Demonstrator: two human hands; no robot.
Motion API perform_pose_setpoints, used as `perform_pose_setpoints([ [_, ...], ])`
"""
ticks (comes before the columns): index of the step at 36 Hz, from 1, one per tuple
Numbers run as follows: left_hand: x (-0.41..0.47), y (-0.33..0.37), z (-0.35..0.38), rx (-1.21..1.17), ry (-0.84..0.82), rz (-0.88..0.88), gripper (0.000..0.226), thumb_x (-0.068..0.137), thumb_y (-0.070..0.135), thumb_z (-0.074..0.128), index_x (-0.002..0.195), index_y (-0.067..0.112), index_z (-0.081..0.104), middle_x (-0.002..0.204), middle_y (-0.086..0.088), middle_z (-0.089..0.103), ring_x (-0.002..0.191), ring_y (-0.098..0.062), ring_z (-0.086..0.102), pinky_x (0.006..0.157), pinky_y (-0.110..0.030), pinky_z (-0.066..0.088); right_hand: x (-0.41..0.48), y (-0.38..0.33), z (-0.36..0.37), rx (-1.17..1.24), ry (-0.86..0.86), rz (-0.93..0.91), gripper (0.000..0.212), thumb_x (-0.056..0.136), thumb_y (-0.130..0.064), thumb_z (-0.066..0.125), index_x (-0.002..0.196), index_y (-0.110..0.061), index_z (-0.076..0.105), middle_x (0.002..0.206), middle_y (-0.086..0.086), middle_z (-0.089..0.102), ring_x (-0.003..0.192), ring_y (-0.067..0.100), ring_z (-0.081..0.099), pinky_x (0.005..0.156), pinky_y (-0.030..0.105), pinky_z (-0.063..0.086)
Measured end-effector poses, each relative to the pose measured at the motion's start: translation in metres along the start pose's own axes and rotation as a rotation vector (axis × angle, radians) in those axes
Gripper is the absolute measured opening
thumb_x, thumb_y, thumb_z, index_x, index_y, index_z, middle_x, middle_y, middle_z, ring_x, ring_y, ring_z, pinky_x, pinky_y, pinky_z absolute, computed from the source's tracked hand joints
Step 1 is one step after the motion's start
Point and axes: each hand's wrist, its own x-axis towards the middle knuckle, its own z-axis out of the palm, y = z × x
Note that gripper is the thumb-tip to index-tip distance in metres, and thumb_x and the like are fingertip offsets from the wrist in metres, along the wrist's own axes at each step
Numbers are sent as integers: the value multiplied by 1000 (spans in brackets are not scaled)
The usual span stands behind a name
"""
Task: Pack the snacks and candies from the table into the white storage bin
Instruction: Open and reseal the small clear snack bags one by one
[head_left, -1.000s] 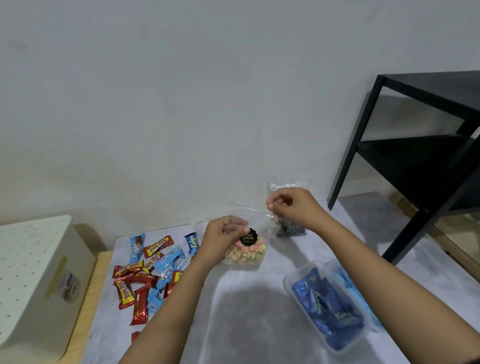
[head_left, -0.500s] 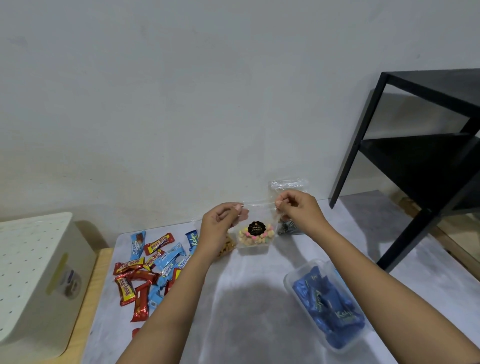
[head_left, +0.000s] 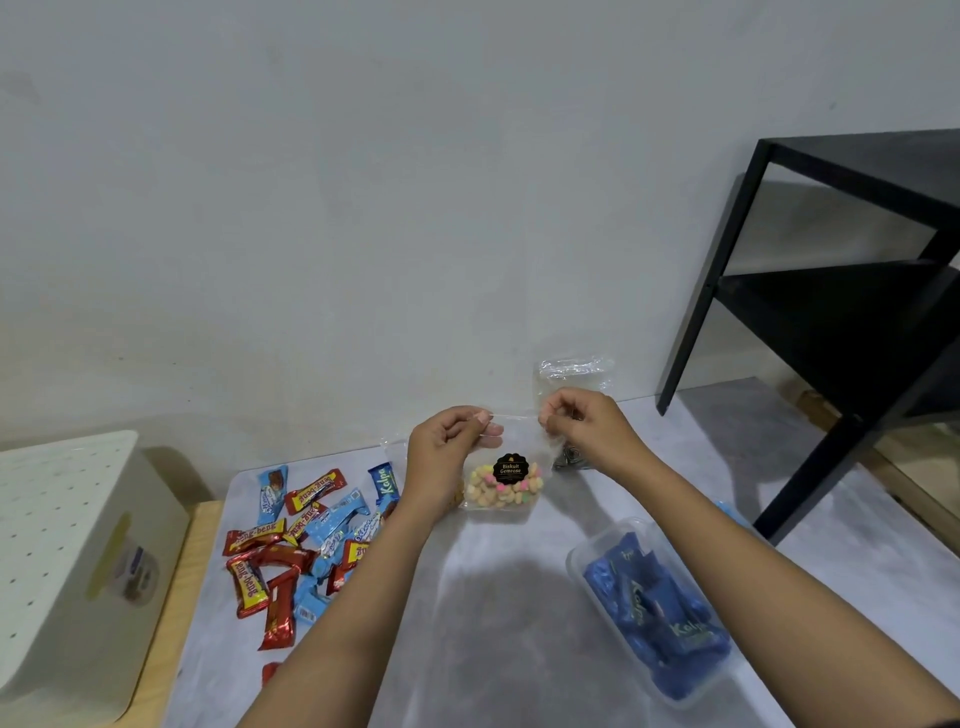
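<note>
Both hands (head_left: 519, 441) raised, pinching biscuit bag (head_left: 503, 483).

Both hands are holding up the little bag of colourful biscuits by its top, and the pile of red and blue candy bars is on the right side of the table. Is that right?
Not quite. The pile of red and blue candy bars lies on the left side of the table, near the white storage bin, as the head view shows. The rest is right: the left hand and the right hand hold the bag of colourful biscuits up by its top.

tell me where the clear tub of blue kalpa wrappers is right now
In the head view the clear tub of blue Kalpa wrappers sits low on the right of the grey table, just under the right forearm, near the black shelf.
</note>
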Motion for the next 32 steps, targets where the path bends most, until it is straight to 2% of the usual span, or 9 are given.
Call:
perform_pose_setpoints([
  [5, 2, -3, 0, 49, -1, -9, 8, 88, 8, 60, 88, 5, 68, 72, -5, 72, 70, -22, 70, 77, -32, 55, -3, -5, 2, 35, -63, -62, 16, 83, -7, 66, 69, -16, 62, 68, 7, 57, 65, 15, 50, 64, 21, 43],
  [7, 2, -4, 1, 61, -5, -15, 9, 88, 8, 60, 89, 4, 68, 73, -6, 72, 71, -23, 70, 79, -35, 55, -1, -2, 4, 23, -62, -75, 19, 83, -7, 65, 68, -17, 60, 69, 8, 56, 66, 17, 49, 64, 24, 42],
  [12, -1, -2, 8, 53, -15, -25, 14, 88, 8, 59, 94, -3, 66, 79, -14, 72, 71, -22, 71, 78, -30, 55, 4, 4, 5, -74, 52, -84, 26, 83, -13, 63, 63, -28, 56, 67, -10, 57, 68, 7, 52, 73, 31, 45],
  [14, 0, -1, 8, 56, -8, -24, 14, 88, 8, 59, 94, -3, 66, 79, -13, 71, 70, -21, 71, 77, -29, 55, 6, 5, 4, -68, 56, -58, 25, 81, -14, 65, 63, -28, 58, 69, -9, 59, 68, 7, 53, 74, 31, 46],
  [17, 2, -1, 7, 74, -8, -31, 12, 88, 8, 60, 92, -1, 67, 77, -11, 72, 69, -22, 71, 79, -32, 54, 5, 4, 2, -40, 1, -5, 14, 75, -22, 69, 64, -28, 63, 68, -5, 58, 64, 10, 52, 65, 32, 46],
  [19, 1, -2, 7, 96, -21, -32, 12, 88, 10, 61, 92, 2, 67, 77, -10, 73, 71, -23, 71, 81, -35, 54, 3, 1, 2, -35, -47, -4, 15, 77, -18, 70, 65, -25, 64, 66, -2, 54, 60, 11, 47, 61, 28, 41],
  [23, -2, -3, 8, 105, -36, -36, 11, 88, 12, 61, 91, 3, 67, 80, -13, 73, 73, -23, 71, 82, -36, 54, 5, 1, 1, -94, -58, -26, 20, 79, -14, 67, 63, -27, 62, 61, -10, 53, 58, 8, 47, 62, 26, 39],
  [30, 0, -1, 9, 83, -37, -36, 10, 87, 9, 62, 91, 2, 67, 78, -14, 72, 70, -22, 70, 77, -31, 55, 6, 0, 2, -146, -39, -1, 7, 64, -37, 64, 65, -31, 65, 59, -11, 56, 58, 9, 51, 65, 31, 44],
  [32, 0, -1, 10, 88, -61, -34, 8, 87, 9, 62, 89, 3, 67, 75, -11, 72, 68, -20, 70, 75, -28, 56, 6, -1, 2, -140, -52, -28, 6, 69, -29, 68, 64, -25, 66, 60, -10, 56, 59, 9, 50, 65, 32, 45],
])
